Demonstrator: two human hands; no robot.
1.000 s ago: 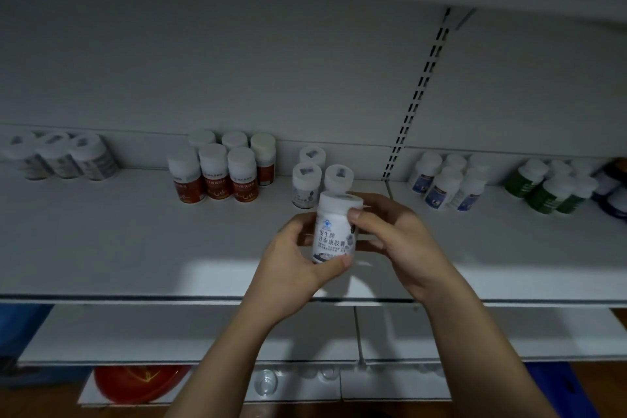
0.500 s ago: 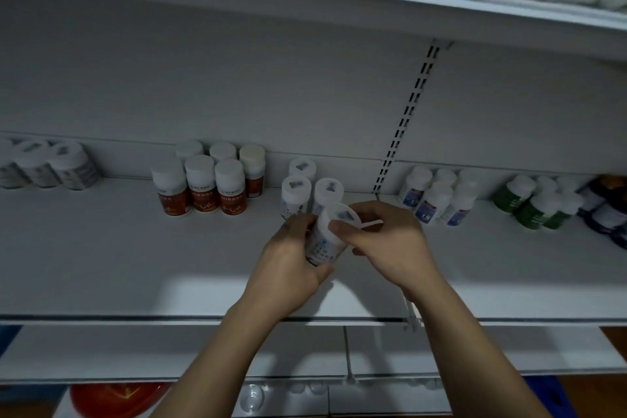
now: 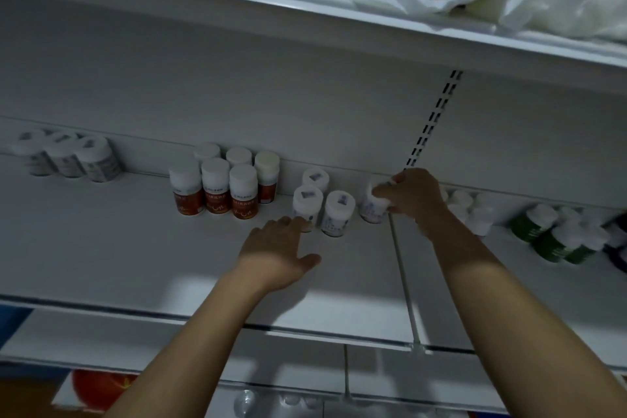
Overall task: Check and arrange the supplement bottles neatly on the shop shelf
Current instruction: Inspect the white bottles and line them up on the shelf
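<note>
Right hand (image 3: 412,195) fingers curl round the cap of a white bottle (image 3: 371,210), on the shelf (image 3: 135,248) just right of two matching bottles (image 3: 339,210). Left hand (image 3: 274,248) fingers lie straight, tips touching the leftmost bottle (image 3: 307,202).

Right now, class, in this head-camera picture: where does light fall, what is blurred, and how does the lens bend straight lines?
Head view: dim, with one bright patch on the shelf near the left hand; far-left grey-labelled bottles smeared; the label of the white bottle gripped by the right hand unreadable; upper shelf edge slanted, bowed.
</note>
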